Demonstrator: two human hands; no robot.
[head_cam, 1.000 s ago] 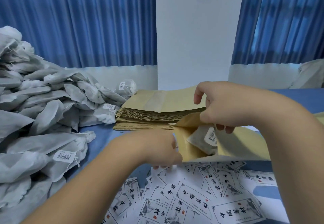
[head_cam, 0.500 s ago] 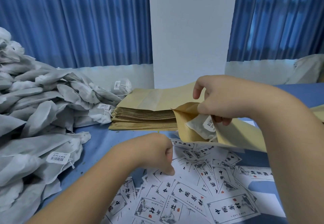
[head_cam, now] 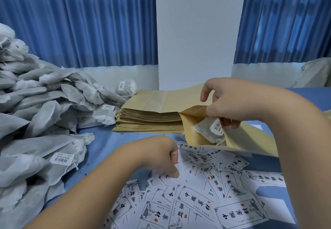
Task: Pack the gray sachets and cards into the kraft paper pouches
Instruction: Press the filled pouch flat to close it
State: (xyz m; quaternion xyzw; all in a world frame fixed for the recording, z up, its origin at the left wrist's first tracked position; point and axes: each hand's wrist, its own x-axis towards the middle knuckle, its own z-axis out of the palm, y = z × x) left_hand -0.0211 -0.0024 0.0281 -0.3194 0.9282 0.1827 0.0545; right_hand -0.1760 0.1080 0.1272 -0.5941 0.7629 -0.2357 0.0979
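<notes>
Your right hand (head_cam: 225,103) pinches the upper lip of the kraft pouch (head_cam: 195,121), thumb on the outside and fingers curled in under the lip, lifting it so the mouth gapes. A gray sachet (head_cam: 206,130) sits inside, its barcode tag just under your fingertips. The pouch lies slanted on the blue table cover (head_cam: 102,144), with its long axis running from the mouth at about 10 o'clock to the closed end at about 4 o'clock under your right forearm. The opening therefore faces your left side.

Your left hand (head_cam: 159,155) is curled knuckles-up over the spread of cards (head_cam: 195,200), thumb and forefinger tips down on a white card. You cannot tell from here whether a card is actually nipped or only touched.

This is the relation that matters. From your left hand the pouch mouth lies at about 1 o'clock, near but not touching, and the left hand is the free one. A card would likely need to go in along the 10-to-4 line, beside the sachet.

The stack of empty pouches (head_cam: 150,117) sits at 12 o'clock from the left hand, and the heap of gray sachets (head_cam: 44,106) at 9 to 10 o'clock.
</notes>
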